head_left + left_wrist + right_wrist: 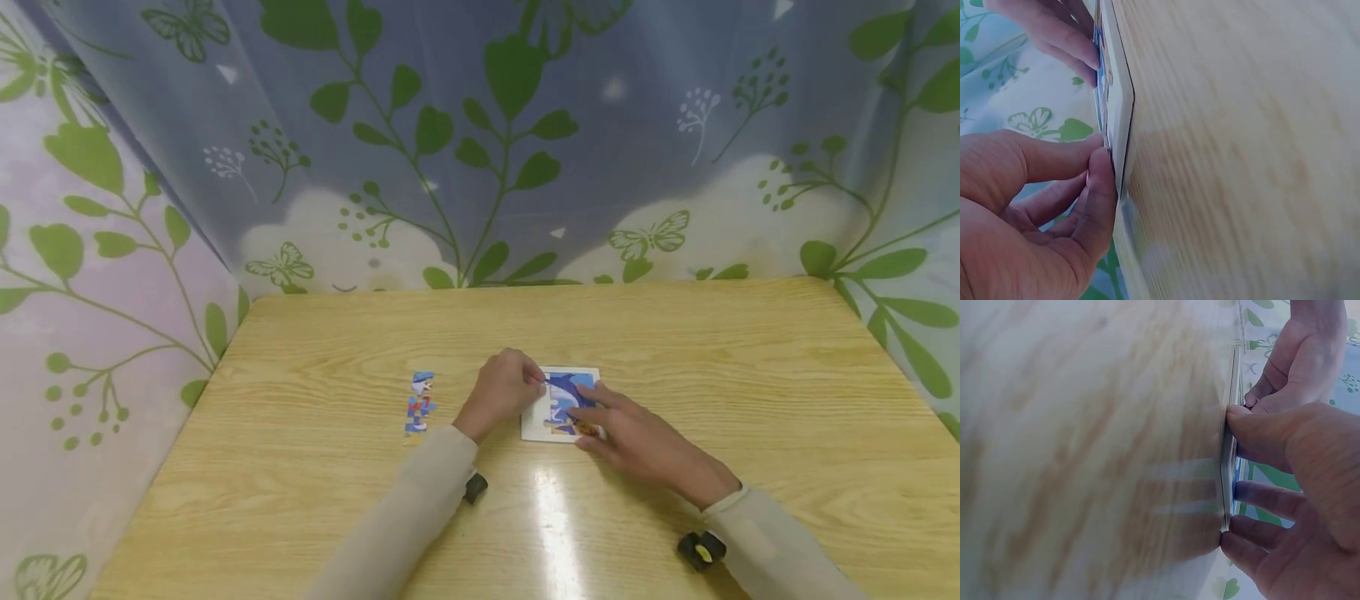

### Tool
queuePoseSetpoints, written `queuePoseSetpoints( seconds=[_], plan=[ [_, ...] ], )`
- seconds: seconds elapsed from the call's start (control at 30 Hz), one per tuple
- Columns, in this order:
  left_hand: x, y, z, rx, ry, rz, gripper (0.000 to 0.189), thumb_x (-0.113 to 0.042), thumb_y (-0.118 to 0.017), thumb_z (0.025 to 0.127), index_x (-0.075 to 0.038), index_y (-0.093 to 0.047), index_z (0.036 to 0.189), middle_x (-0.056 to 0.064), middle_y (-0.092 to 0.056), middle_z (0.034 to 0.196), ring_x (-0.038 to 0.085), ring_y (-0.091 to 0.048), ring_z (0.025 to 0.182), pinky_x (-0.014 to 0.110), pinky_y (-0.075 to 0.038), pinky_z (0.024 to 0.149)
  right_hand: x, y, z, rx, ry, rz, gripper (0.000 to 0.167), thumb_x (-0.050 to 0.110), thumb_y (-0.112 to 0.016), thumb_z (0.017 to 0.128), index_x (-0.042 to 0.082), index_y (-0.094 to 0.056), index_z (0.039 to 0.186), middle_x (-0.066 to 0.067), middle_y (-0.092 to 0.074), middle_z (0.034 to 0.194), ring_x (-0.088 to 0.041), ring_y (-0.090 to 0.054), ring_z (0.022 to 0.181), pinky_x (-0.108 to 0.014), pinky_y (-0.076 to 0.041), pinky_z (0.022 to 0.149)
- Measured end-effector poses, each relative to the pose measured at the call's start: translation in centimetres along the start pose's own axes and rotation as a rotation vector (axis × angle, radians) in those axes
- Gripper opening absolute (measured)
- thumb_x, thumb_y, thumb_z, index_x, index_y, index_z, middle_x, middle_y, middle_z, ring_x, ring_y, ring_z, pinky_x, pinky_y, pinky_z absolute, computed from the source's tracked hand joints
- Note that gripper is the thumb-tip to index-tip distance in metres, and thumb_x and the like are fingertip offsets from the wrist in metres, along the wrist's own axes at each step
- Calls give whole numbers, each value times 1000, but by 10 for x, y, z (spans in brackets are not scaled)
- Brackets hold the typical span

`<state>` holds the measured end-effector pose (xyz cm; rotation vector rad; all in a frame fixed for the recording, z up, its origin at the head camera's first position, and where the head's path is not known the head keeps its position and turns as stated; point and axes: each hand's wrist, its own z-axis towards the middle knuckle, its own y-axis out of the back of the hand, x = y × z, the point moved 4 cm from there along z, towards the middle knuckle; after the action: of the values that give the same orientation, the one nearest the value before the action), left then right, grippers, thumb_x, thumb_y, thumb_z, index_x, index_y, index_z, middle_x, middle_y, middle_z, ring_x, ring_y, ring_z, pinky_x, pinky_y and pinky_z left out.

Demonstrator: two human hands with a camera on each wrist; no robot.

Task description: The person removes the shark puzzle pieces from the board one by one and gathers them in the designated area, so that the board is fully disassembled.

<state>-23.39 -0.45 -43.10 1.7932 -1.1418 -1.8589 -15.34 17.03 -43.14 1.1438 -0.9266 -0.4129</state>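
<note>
A white-framed puzzle board (534,427) lies on the table, with a dolphin picture (562,390) assembled over its right and middle part. At the upper left of that picture, my left hand (504,385) pinches a small puzzle piece between thumb and forefinger; the fingertips hide most of it. In the left wrist view these fingertips (1102,164) are right at the board's surface. Spread over the board's right side, my right hand (637,429) rests its fairly straight fingers on the picture and the frame's edge. Its thumb (1241,422) touches the near edge.
Left of the board, a column of several puzzle pieces (420,404) with a blue-and-red cartoon figure lies on the wooden table (300,483). A leaf-patterned curtain (450,167) hangs behind the table's far edge. Light glares on the tabletop in front of the board.
</note>
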Motion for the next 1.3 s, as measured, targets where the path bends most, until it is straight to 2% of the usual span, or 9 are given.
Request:
queuePoseSetpoints(
  seconds=[0.2,0.43,0.6,0.9,1.13,1.3],
  plan=[
    [0,-1,1,-32,59,-9,4,-8,-77,88,-7,-78,92,1,-70,85,14,-62,77,25,-52,68,-1,0,0,-1,-9,0,37,17,-71,96,-3,-67,127,-33,-47,145,-57,-43,131,-60,-45,101],
    [0,0,2,-67,38,-50,5,-11,-80,87,-6,-79,88,1,-73,83,12,-63,75,27,-52,69,0,0,-1,-4,-6,-6,38,17,-71,96,-3,-67,128,-32,-47,145,-57,-44,131,-59,-45,101],
    [2,1,1,-81,54,-83,6,-13,-80,87,-8,-78,85,0,-72,82,12,-62,73,27,-51,66,0,1,-1,-5,-7,-5,38,17,-71,96,-3,-67,128,-32,-48,145,-57,-44,131,-59,-46,101],
    [3,0,1,-75,106,-128,7,-14,-81,86,-9,-77,83,-1,-69,76,14,-63,69,25,-51,60,-2,-1,0,4,-16,-5,37,18,-70,97,-2,-67,128,-32,-48,145,-57,-43,132,-59,-46,100],
    [7,-1,1,-60,143,-210,7,-15,-80,85,-12,-77,79,-1,-69,82,16,-63,79,27,-51,66,-2,-1,-1,7,-13,9,35,17,-69,98,-2,-67,128,-32,-48,145,-57,-42,133,-60,-45,101],
    [8,3,-2,-50,146,-269,5,-13,-78,85,-10,-77,81,0,-70,84,17,-63,79,27,-52,66,-2,-1,-1,7,-17,13,36,17,-69,98,-1,-67,128,-31,-48,145,-57,-41,133,-60,-44,102]
  ],
)
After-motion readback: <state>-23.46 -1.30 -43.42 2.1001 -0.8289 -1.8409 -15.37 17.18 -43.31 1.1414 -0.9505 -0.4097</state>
